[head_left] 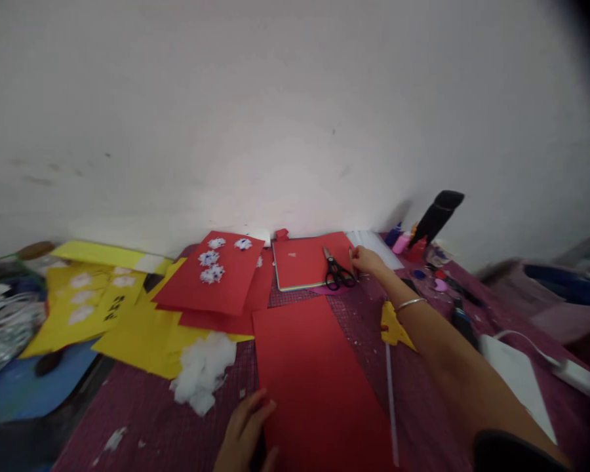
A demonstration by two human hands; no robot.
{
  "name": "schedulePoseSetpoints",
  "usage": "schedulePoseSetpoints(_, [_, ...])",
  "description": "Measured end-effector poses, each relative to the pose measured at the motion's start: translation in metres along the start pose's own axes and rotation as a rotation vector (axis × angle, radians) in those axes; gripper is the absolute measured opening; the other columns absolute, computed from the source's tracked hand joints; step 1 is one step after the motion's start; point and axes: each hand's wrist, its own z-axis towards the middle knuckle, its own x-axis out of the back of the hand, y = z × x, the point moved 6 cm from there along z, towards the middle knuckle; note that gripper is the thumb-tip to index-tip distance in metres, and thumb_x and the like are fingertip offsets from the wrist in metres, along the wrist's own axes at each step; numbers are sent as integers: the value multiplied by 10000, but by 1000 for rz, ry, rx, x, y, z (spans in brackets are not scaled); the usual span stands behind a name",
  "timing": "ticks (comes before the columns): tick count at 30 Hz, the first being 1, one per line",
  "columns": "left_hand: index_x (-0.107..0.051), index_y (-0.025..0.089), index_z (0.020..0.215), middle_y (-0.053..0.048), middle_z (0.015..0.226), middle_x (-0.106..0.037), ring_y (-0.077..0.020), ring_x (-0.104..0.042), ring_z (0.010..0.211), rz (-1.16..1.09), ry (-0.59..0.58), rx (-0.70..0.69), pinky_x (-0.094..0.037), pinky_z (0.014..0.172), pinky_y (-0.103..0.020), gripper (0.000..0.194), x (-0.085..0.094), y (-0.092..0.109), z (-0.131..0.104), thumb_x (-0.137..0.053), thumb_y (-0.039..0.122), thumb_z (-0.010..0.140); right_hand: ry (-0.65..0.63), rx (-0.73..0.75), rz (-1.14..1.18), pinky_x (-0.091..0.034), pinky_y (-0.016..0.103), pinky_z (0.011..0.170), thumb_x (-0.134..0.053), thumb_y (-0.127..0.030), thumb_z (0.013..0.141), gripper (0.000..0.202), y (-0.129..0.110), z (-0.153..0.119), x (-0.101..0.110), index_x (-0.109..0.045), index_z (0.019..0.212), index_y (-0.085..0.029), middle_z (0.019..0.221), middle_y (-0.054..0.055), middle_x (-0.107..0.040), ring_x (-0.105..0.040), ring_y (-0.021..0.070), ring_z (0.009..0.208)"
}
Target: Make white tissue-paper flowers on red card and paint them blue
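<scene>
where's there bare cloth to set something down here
Bare cloth shows between the pale stick and the right forearm; also nearer than the cotton, left of the left hand, with a few scraps. Crowded: around the scissors and the bottles at back right.

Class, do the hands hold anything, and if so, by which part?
It cannot be told: the right hand is beside the red-topped stack, the left hand by the near red sheet, and neither shows a clear grip.

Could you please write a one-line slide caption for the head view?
Right hand beside the black-handled scissors, left hand by the edge of a red sheet, on a purple tablecloth.
</scene>
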Motion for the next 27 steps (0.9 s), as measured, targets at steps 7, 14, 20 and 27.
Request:
schedulePoseSetpoints(7, [-611,185,1006,-96,1116,-643,-189,-614,1060,-338,-31,238,-514,922,-333,268,-7,18,54,-513,59,791,144,197,84,-463,301,763,-433,-244,924,352,-31,-39,26,-557,1218,-95,1110,188,-678,-657,241,959])
schedulePoseSetpoints(14, [-623,184,823,-46,882,-627,-178,-556,871,-301,-192,49,-454,823,-295,183,-20,23,99,-487,62,817,-15,610,179,-468,244,748,-451,-226,895,264,-99,-133,-1,-630,1082,-174,1006,72,-726,-676,179,874])
schedulePoseSetpoints(20, [-610,182,783,-43,863,-617,-179,-561,868,-287,-209,44,-451,825,-304,145,-24,22,118,-513,74,792,-85,729,157,-459,289,780,-515,-170,837,236,-144,-177,-38,-672,1012,-158,1000,109,-728,-676,232,902])
schedulePoseSetpoints(27, [-601,161,861,-77,945,-635,-183,-591,913,-343,-81,175,-495,837,-340,206,-17,18,92,-456,36,783,-101,739,101,-460,322,775,-556,-179,819,228,-155,-192,-49,-677,1011,-155,1027,143,-701,-670,270,905])
